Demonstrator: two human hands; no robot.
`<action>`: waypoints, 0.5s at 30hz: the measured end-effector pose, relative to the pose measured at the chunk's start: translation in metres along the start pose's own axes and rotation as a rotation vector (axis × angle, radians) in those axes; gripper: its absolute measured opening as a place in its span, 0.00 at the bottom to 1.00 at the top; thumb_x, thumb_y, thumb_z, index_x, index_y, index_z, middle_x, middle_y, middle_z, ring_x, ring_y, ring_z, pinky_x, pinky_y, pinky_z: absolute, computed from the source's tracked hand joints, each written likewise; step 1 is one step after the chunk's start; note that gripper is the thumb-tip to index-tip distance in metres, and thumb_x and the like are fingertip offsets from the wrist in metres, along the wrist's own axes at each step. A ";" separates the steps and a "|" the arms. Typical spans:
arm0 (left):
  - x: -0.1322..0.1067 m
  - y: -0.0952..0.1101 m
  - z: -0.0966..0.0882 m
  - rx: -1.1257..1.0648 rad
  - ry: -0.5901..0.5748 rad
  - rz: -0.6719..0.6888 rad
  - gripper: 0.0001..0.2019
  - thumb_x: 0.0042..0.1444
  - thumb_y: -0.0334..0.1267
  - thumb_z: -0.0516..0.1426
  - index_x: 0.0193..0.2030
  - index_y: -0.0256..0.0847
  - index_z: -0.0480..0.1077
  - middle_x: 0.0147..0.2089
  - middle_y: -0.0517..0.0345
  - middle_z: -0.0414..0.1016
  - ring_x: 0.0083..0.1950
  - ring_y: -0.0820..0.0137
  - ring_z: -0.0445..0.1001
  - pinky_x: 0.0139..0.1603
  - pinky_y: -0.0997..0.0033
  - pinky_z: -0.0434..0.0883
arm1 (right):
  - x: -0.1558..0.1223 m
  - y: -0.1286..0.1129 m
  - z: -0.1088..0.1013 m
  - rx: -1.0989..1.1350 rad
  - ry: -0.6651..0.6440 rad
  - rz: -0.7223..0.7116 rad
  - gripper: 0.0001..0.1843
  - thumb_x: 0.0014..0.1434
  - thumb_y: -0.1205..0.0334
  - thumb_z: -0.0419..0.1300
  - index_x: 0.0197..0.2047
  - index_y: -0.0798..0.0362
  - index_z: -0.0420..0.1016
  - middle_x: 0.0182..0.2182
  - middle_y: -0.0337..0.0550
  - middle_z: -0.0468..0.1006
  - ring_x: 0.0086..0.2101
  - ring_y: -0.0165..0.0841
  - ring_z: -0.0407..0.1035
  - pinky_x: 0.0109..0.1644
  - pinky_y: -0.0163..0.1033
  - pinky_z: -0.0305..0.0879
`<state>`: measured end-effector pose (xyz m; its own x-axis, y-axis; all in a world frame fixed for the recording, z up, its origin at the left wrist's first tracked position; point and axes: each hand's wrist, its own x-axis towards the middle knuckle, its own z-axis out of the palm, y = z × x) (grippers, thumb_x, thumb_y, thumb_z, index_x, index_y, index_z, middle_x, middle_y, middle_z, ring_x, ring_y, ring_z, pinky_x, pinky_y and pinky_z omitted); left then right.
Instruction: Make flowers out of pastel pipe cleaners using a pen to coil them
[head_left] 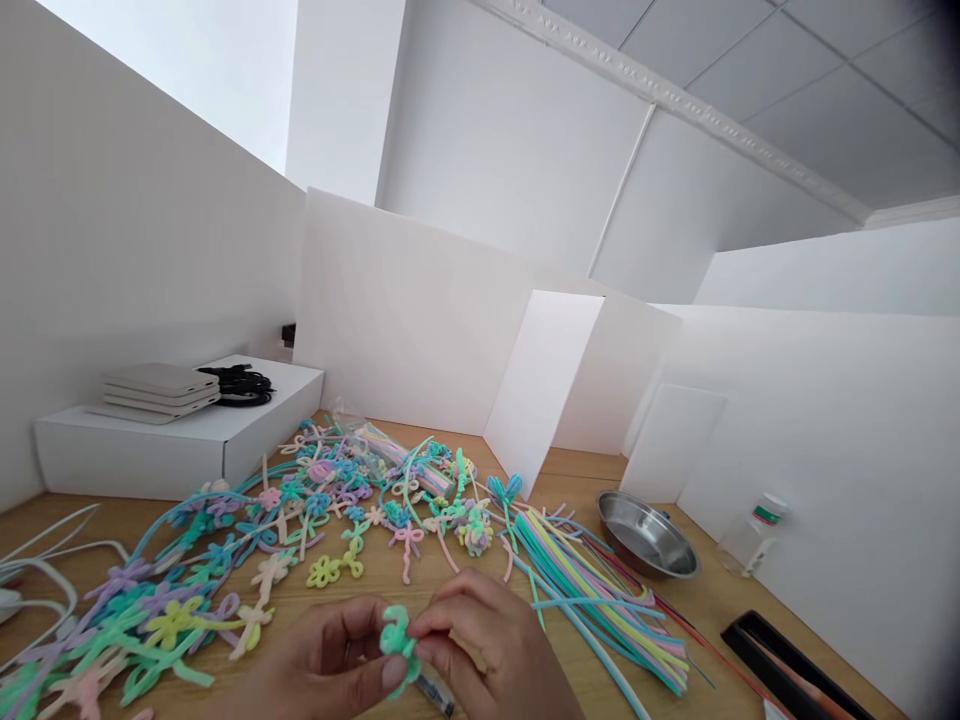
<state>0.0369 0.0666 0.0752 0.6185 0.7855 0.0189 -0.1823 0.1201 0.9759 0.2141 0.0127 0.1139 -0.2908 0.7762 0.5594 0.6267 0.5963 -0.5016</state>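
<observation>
Near the front of the table, my left hand (346,655) pinches a green twisted pipe cleaner (396,634) between thumb and fingers. The piece is coiled into small loops, one end curling up at the top. From the other side, the fingertips of my right hand (484,645) are closed on the same piece. Below the hands, a dark slim object with a clear part (435,690) lies on the table, mostly hidden. A yellow pipe cleaner flower (325,571) lies just beyond my left hand.
Many pastel pipe cleaner shapes (277,560) cover the left and middle. A bundle of straight pipe cleaners (600,600) lies right. Behind it stand a metal bowl (649,540) and a clear bottle (754,538). A white box (150,450) holds flat devices and a black cable (244,385).
</observation>
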 end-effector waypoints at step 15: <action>-0.011 0.021 0.008 0.737 0.249 0.202 0.07 0.53 0.40 0.58 0.26 0.46 0.75 0.30 0.61 0.80 0.35 0.63 0.77 0.38 0.72 0.71 | 0.002 -0.003 0.030 -0.024 0.206 0.241 0.06 0.45 0.74 0.56 0.27 0.55 0.70 0.23 0.37 0.70 0.26 0.30 0.65 0.31 0.32 0.57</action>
<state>0.0326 0.0555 0.0973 0.4233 0.8718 0.2466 0.3322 -0.4025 0.8530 0.1899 0.0191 0.0964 0.0194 0.8354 0.5493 0.6774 0.3931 -0.6218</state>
